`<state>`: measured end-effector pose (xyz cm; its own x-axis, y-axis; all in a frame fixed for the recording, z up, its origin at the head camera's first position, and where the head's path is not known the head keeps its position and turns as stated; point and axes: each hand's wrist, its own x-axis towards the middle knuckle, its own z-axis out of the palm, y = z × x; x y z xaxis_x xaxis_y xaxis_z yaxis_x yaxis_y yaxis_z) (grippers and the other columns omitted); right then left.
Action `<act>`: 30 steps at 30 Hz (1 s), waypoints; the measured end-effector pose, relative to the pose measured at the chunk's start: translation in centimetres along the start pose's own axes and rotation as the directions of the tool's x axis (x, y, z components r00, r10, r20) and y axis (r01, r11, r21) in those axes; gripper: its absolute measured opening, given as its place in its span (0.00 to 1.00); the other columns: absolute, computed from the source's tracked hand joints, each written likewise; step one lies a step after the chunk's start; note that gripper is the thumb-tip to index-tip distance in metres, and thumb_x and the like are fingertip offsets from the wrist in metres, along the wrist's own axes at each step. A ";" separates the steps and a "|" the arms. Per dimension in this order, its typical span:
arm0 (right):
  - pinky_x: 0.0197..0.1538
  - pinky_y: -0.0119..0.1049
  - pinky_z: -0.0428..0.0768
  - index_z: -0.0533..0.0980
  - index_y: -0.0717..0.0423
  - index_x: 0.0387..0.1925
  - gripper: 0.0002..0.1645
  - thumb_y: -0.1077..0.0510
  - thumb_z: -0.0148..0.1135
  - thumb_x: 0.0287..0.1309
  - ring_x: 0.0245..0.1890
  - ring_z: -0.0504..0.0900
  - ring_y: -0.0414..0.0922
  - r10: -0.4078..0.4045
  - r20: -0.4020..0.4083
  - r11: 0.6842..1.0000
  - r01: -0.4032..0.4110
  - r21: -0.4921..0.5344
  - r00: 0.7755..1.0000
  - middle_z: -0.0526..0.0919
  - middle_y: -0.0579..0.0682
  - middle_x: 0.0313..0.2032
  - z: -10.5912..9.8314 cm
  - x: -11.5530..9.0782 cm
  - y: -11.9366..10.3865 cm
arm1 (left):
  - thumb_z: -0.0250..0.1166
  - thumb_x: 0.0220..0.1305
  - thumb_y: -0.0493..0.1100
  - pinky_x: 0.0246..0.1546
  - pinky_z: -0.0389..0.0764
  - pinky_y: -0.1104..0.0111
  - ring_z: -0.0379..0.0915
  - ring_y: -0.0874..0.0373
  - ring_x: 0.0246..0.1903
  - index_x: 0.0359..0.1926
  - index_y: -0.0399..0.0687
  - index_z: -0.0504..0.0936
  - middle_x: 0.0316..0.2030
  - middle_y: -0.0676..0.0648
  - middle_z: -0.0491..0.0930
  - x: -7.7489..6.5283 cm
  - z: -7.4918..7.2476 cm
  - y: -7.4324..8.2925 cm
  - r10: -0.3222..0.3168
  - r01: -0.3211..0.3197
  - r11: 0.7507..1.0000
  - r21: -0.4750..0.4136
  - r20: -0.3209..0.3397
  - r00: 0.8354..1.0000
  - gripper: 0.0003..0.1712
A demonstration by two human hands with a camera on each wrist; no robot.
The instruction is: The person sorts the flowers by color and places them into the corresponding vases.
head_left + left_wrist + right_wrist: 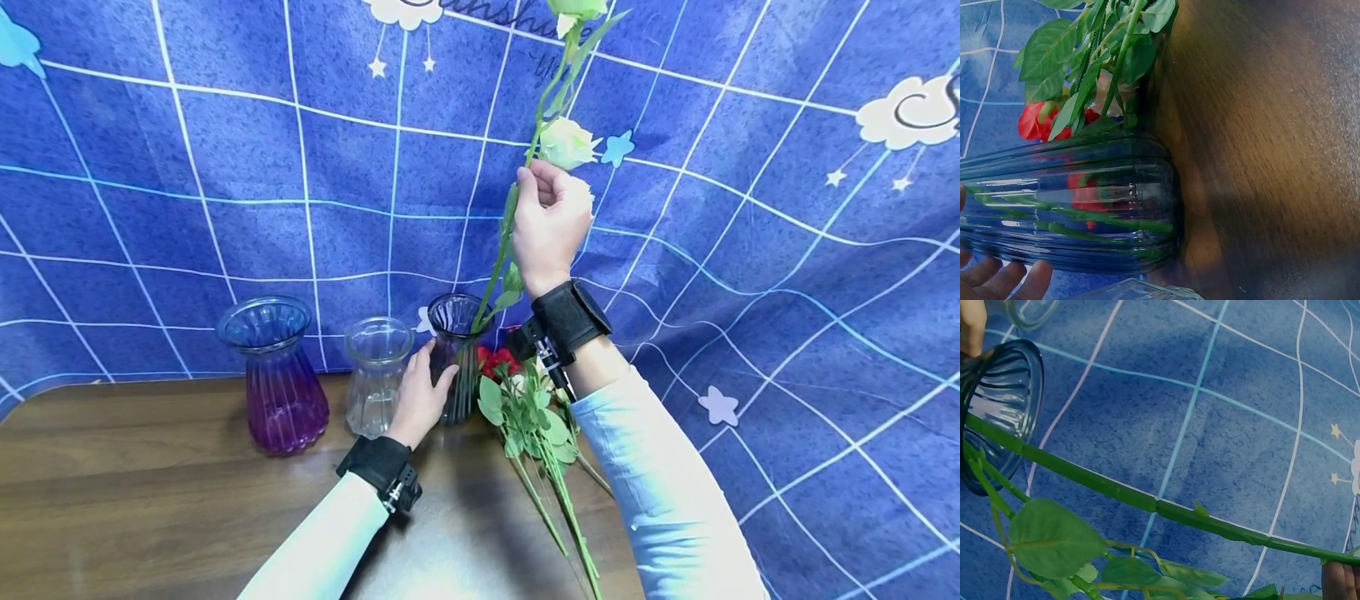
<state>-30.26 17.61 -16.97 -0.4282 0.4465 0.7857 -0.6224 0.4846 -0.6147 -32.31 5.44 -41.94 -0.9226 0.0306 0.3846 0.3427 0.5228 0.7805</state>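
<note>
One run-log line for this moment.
left hand: holds dark vase | right hand: pinches flower stem, lower end inside vase | other flowers: on table

Head view high, wrists' close — vase (462,389) shared

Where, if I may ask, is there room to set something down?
Bare: the table left of the purple vase, and before it to the left sleeve. Crowded: around the dark vase, hemmed by left hand, clear vase and loose flowers.
</note>
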 end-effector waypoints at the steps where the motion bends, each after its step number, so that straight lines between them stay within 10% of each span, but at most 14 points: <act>1: 0.36 0.23 0.75 0.82 0.67 0.36 0.10 0.62 0.62 0.55 0.27 0.79 0.40 -0.007 0.004 1.000 0.007 -0.002 1.000 0.84 0.60 0.33 0.0 -0.2 0.0 | 0.58 0.65 0.52 0.58 0.69 0.49 0.65 0.41 0.61 0.68 0.43 0.61 0.62 0.36 0.67 0.0 0.0 0.0 0.001 -0.001 1.000 0.001 -0.002 1.000 0.35; 30: 0.34 0.34 0.78 0.81 0.64 0.39 0.11 0.59 0.60 0.59 0.30 0.83 0.49 0.072 0.102 0.994 -0.062 -0.093 0.992 0.86 0.58 0.32 1.1 -4.7 3.0 | 0.58 0.65 0.53 0.56 0.70 0.49 0.66 0.41 0.60 0.68 0.46 0.61 0.61 0.37 0.68 0.4 0.1 -0.5 0.005 -0.005 1.000 0.020 -0.001 1.000 0.35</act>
<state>-30.84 16.18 -22.44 -0.5365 0.4010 0.7425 -0.5306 0.5239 -0.6663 -32.81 5.25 -42.20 -0.9207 0.0318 0.3889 0.3434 0.5394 0.7689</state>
